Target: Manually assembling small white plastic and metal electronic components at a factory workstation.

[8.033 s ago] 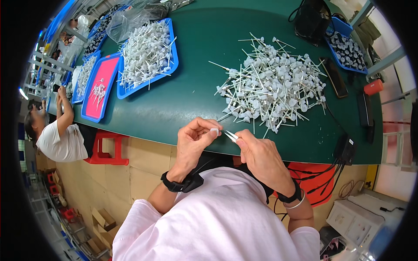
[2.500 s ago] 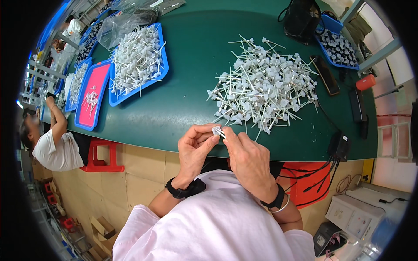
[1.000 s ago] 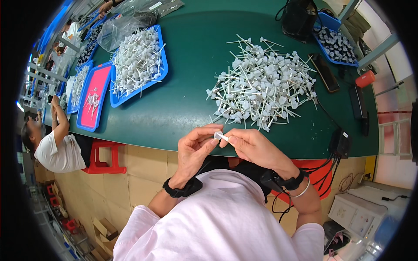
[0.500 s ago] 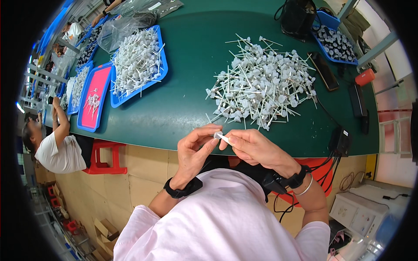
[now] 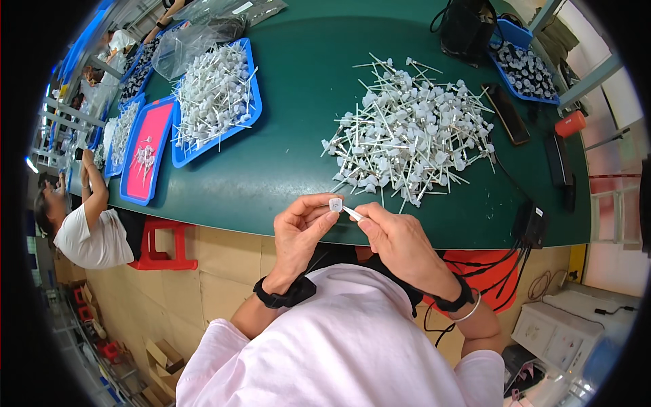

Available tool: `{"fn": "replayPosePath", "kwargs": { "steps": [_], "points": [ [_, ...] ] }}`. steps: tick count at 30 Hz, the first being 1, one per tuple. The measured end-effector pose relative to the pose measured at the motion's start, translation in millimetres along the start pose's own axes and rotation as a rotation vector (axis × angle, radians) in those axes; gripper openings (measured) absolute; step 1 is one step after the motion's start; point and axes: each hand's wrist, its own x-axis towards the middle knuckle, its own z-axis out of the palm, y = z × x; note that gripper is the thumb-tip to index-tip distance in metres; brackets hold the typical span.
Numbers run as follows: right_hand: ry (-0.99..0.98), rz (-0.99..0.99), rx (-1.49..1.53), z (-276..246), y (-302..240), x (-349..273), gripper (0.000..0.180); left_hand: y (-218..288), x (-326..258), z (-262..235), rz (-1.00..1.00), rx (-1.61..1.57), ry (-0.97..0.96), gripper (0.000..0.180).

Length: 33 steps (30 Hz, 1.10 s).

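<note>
Near the table's front edge, my left hand (image 5: pixel 303 222) pinches a small translucent white square cap (image 5: pixel 336 204) between thumb and forefinger. Its broad face is turned up, with some small detail in it too fine to make out. My right hand (image 5: pixel 397 237) is closed around a thin white tapered tool (image 5: pixel 353 214). The tool's pointed end reaches toward the cap's right side; whether it touches cannot be told. Just beyond my hands lies a large loose pile of white-headed pieces with thin stems (image 5: pixel 413 132).
At left, a blue tray (image 5: pixel 255 95) is heaped with similar pieces, beside a blue tray with a pink base (image 5: pixel 157 129). A phone (image 5: pixel 505 112), black cabled box (image 5: pixel 529 222) and tray of dark parts (image 5: pixel 522 68) stand right. Another person (image 5: pixel 91 224) sits at left.
The cap in my left hand has turned so that its face shows more. My right hand has shifted slightly right and down, drawing the tool's tip back a little from the cap.
</note>
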Motion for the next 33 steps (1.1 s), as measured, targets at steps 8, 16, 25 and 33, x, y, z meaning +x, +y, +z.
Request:
{"fn": "replayPosePath", "kwargs": {
  "steps": [8,16,25,33],
  "points": [
    [0.133,-0.144,-0.198,10,1,3,0.012,-2,-3,4,0.082,0.056,0.024,0.025],
    [0.146,-0.154,-0.225,13,2,5,0.013,-6,-4,3,0.130,0.149,0.032,0.023],
    [0.150,-0.166,-0.263,15,3,6,0.013,-6,-4,4,0.225,0.325,0.049,0.023],
    [0.152,-0.170,-0.224,13,2,5,0.012,-6,-4,5,0.261,0.377,0.049,0.023]
  ]
}}
